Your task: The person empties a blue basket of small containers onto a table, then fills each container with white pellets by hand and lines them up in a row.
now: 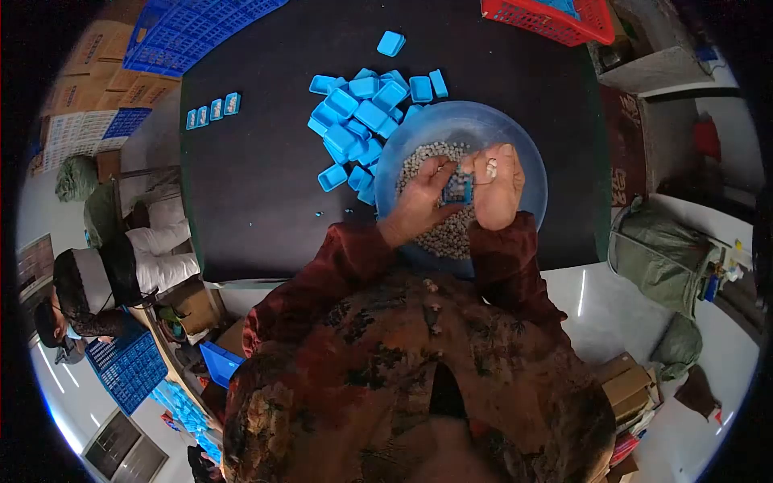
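My left hand [420, 203] grips a small blue tray [457, 191] by its side, over a translucent bluish basin [523, 137]. My right hand [498, 189] is beside that tray with its fingers curled, holding a few small whitish pieces [491, 167]. Below both hands, the basin holds many small greyish-white pieces [439, 241]. A heap of blue trays [354, 121] lies against the basin's left side. What is inside the held tray is partly hidden by my fingers.
Several filled small trays [216, 110] stand in a row at the table's left. A blue crate [181, 40] and a red crate [547, 22] sit at the far corners of the black table [266, 177]. Another person [97, 278] is at the left, near a blue basket [129, 370].
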`<control>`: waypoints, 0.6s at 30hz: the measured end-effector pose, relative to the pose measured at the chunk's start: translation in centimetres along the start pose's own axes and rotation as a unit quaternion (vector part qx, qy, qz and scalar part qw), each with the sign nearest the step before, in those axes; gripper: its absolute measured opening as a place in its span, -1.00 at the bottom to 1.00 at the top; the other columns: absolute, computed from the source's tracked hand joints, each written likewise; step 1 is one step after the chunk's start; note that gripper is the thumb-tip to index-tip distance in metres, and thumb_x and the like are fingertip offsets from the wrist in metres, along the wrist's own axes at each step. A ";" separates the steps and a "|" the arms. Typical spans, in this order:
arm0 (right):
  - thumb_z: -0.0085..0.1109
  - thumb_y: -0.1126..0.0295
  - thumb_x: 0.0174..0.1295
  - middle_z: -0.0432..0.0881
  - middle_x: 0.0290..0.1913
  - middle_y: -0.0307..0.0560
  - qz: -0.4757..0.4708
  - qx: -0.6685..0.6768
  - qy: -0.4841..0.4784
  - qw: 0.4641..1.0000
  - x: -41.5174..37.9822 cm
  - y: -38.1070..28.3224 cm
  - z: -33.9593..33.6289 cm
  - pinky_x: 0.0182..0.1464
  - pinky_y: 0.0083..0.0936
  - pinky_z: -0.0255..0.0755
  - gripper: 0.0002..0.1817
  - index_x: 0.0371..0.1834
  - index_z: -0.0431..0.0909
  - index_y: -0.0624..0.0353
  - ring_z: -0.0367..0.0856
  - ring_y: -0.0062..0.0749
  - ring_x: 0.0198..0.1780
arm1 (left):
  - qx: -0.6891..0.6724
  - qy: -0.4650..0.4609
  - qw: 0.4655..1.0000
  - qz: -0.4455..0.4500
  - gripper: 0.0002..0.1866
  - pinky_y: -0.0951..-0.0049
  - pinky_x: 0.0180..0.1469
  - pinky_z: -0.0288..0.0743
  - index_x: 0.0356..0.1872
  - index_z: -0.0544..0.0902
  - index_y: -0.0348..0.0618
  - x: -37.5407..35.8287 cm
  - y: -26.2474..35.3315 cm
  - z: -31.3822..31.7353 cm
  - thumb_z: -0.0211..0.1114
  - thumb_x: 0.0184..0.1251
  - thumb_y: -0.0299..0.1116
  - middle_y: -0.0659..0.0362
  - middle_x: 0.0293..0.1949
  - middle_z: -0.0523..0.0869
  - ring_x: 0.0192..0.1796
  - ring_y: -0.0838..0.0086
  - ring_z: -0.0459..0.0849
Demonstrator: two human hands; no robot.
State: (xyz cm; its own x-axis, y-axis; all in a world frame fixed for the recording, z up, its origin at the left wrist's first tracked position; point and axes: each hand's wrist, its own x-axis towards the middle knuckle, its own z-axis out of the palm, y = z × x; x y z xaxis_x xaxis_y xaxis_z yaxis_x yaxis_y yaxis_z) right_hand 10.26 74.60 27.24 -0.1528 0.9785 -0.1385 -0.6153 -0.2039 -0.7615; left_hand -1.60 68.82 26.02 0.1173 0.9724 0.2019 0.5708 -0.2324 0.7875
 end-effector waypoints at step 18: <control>-0.06 0.22 0.24 0.42 -0.02 -0.10 0.255 0.068 -0.141 0.954 -0.5 2.5 -4.3 -0.05 -0.41 0.36 -0.60 0.04 0.31 0.26 0.42 -0.42 -0.03 | -0.050 0.045 0.998 -0.001 -0.33 0.31 -0.07 0.41 0.01 0.42 -0.20 1.4 0.7 -2.3 0.47 -0.27 -0.36 0.00 0.03 0.38 0.02 0.18 0.43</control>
State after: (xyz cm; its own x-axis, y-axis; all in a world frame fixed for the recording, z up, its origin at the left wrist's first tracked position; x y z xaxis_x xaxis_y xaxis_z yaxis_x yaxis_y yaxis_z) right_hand 12.15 73.72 22.71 -0.6492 0.7074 -0.2794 -0.4966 -0.6725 -0.5488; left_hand -2.85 69.95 28.20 0.0404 0.9677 0.2488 0.4873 -0.2365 0.8406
